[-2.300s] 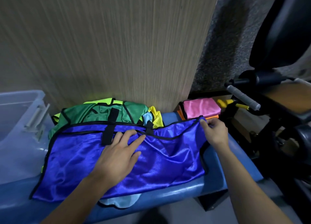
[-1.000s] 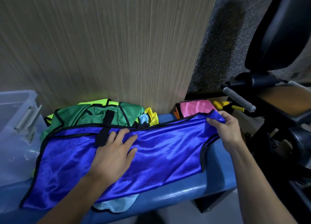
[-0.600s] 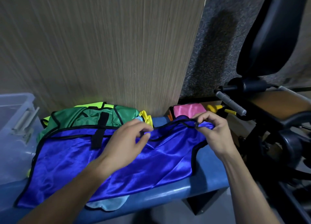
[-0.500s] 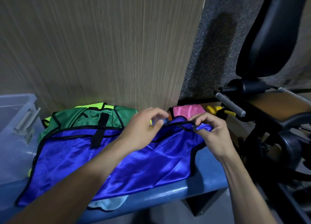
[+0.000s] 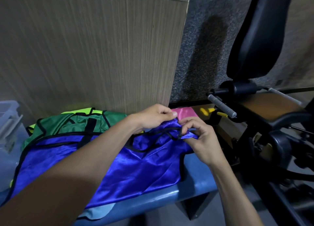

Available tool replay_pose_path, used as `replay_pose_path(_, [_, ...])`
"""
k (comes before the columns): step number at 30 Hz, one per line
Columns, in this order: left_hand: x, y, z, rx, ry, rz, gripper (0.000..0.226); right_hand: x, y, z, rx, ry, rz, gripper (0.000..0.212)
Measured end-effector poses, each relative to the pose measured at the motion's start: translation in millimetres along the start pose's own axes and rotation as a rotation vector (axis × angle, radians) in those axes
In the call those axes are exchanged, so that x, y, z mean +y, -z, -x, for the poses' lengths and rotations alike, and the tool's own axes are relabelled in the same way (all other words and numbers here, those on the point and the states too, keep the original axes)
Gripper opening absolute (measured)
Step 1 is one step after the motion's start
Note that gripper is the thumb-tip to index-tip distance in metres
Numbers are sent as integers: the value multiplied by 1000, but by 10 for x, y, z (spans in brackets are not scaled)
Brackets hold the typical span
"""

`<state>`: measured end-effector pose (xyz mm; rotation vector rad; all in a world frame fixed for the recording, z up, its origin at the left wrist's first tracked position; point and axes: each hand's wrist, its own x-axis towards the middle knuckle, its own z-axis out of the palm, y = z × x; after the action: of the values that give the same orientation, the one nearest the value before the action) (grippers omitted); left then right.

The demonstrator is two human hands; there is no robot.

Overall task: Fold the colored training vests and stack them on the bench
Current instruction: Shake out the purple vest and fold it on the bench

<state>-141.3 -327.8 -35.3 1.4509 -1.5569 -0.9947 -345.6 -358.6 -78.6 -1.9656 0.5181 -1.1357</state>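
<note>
A shiny blue vest with black trim lies spread across the blue padded bench. My left hand reaches across and pinches the vest's upper right corner. My right hand pinches the same bunched corner just beside it, a little above the bench. Behind the blue vest sits a heap of green and neon yellow vests against the wall. A folded pink vest lies at the bench's far right end, partly hidden by my hands. A light blue vest peeks out under the blue one.
A clear plastic bin stands at the left. A wood-grain panel rises right behind the bench. Black gym equipment with a padded backrest, a grey handle and yellow-tipped pins crowds the right side.
My left hand lifted off the middle of the blue vest and moved right to its upper right corner. Both hands now pinch that corner together, bunching it up.
</note>
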Motion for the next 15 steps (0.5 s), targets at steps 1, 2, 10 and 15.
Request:
replay_pose_path(1, [8, -12, -23, 26, 0, 45, 32, 6, 24, -4, 16, -22, 11, 21])
replay_pose_path(2, [17, -25, -38, 53, 8, 93, 30, 27, 51, -6, 21, -56, 5, 22])
replay_pose_path(10, [13, -147, -151, 172, -2, 347, 11, 63, 60, 13, -16, -210, -45, 24])
replay_pose_path(15, [-4, -181, -244, 340, 43, 305, 26, 33, 101, 11, -4, -243, -4, 30])
